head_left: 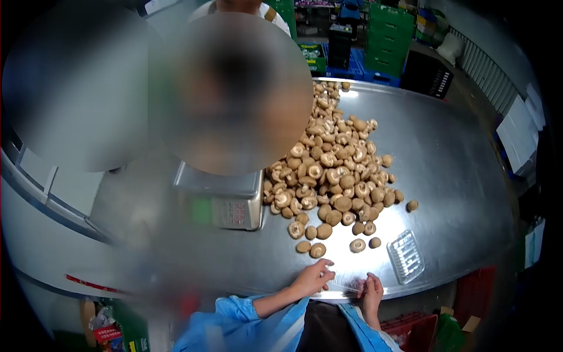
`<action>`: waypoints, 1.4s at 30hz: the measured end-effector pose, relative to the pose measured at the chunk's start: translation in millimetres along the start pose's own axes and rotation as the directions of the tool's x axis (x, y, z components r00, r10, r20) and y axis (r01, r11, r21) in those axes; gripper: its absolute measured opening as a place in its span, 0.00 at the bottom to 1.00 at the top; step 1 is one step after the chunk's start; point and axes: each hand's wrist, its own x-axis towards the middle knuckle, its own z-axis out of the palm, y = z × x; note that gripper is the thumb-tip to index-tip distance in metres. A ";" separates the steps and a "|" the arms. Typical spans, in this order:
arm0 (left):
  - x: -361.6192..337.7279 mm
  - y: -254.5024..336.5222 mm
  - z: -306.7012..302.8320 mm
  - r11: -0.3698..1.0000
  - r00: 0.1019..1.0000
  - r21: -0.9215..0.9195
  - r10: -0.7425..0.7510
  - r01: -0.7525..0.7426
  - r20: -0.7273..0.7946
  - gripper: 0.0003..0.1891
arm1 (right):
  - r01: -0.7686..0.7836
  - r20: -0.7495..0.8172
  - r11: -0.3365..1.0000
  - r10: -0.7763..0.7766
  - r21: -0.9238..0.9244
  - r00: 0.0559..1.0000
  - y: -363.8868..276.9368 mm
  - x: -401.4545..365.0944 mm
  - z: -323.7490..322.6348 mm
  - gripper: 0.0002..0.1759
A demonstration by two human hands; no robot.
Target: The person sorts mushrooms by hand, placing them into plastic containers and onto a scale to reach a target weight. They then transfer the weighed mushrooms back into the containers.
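Note:
Near the table's front edge my left hand [312, 280] reaches in with its fingers apart, just short of the closest mushrooms. To its right, my right hand [371, 293] has its fingers closed at the edge of a clear plastic tray [347, 286]. This tray lies low between both hands, and its outline is faint against the shiny metal. A large heap of shiitake mushrooms [343, 182] spreads over the table beyond my hands, some caps up and some stems up. One second clear plastic tray [406, 257] rests on the table to the right.
A digital weighing scale [226, 199] stands left of the heap on the metal table [454, 176]. Across the table is another person [275, 16], mostly covered by a blurred patch. Green crates [387, 38] are stacked behind; a red crate [413, 328] sits below the front edge.

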 end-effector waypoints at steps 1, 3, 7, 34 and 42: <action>1.9 -5.0 -0.7 1.000 1.000 0.001 -0.004 0.004 -0.004 0.21 | -0.001 -0.001 1.000 0.001 0.006 1.000 -1.0 -0.3 2.7 0.15; 1.3 3.3 -1.8 0.999 0.999 -0.025 -0.028 0.028 -0.017 0.20 | -0.009 -0.008 1.000 0.009 0.026 1.000 4.7 3.3 3.5 0.15; 18.2 1.9 -36.2 0.913 0.871 0.362 0.324 -0.186 -0.370 0.14 | -0.011 0.024 1.000 0.012 -0.028 1.000 5.3 -0.8 -12.1 0.14; 46.3 -16.5 -112.1 0.745 0.628 0.643 0.588 -0.176 -0.509 0.21 | 0.239 -0.041 0.880 -0.280 -0.411 0.959 19.6 -8.1 -3.3 0.06; 43.7 0.1 -85.4 0.688 0.616 0.655 0.671 -0.312 -0.412 0.20 | 0.230 -0.041 0.858 -0.280 -0.459 0.959 12.9 -10.5 0.1 0.06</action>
